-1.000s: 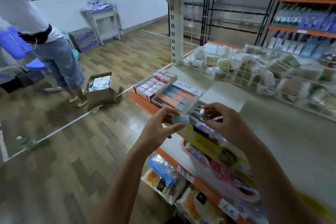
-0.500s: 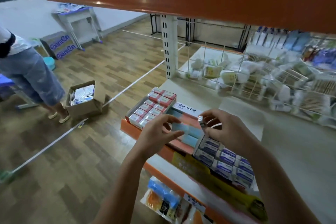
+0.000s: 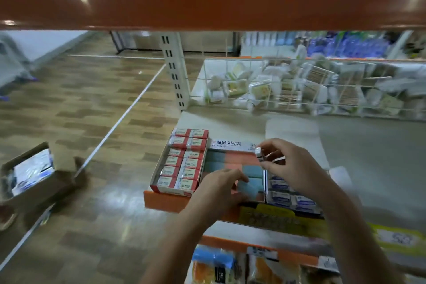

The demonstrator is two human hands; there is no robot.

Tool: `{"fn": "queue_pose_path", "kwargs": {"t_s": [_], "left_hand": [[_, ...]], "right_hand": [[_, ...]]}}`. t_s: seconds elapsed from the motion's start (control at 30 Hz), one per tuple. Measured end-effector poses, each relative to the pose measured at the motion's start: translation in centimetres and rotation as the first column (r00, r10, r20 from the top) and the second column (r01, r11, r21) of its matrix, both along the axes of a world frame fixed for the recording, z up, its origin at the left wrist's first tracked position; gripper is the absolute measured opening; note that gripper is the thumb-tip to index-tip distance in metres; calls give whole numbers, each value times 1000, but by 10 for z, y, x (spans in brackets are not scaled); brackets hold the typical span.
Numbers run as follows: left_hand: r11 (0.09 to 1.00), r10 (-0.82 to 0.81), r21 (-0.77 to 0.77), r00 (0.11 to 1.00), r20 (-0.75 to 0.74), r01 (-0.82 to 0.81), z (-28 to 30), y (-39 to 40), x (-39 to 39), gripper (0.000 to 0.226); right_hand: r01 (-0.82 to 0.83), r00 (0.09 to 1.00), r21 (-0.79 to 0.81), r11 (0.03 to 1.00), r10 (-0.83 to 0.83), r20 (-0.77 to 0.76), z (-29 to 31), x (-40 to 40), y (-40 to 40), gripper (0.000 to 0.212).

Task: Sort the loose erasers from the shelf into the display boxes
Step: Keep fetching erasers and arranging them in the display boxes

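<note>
**Blue eraser going into the middle box**

Left hand (image 3: 221, 188) is down at the near end of the open cardboard display box of blue and salmon erasers (image 3: 232, 163), fingers curled onto a pale blue rectangular eraser (image 3: 247, 188) lying flat in its row. Right hand (image 3: 291, 168) hovers over that box's far right corner, pinching a small white wrapped eraser (image 3: 259, 153), upright between thumb and forefinger. Its home looks like the box of blue-and-white wrapped erasers (image 3: 290, 197), directly below and toward the person. Three boxes side by side; the red-and-cream wrapped box (image 3: 183, 162) shows twelve, two columns of six.
</note>
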State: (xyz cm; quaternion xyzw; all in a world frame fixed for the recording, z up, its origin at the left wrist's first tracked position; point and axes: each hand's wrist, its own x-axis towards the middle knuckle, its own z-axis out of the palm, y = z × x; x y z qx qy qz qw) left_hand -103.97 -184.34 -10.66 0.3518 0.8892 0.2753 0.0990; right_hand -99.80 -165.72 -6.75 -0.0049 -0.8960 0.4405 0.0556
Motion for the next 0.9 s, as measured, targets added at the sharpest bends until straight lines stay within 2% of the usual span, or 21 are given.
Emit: {"fn": "queue_pose_path", "kwargs": {"t_s": [0.2,0.33,0.4,0.47,0.7,0.9], "left_hand": [[994,-111,-15,994,-1,111,-1,-5,-9,33],[994,-110,-3,994,-23,110,1,-4,-11,28],[994,-105,-16,994,-33,105,1,-2,-9,26],[995,-98,-20,994,-40,97,1,3,-6,25],[999,-49,-12,999,10,49,3,7,-2,17],[997,-32,-66,998,58,36,2,8,-3,21]], "right_hand": [[171,985,3,985,-171,-20,0,34,-7,34],[241,970,17,970,-240,-22,-1,53,-4,39],[263,965,37,964,-262,-19,-3,58,-1,34],[275,961,33,961,-275,-12,-5,62,3,29],[262,965,16,965,-261,-24,-5,68,17,35],[228,974,14,974,-228,-20,-5,66,28,39]]}}
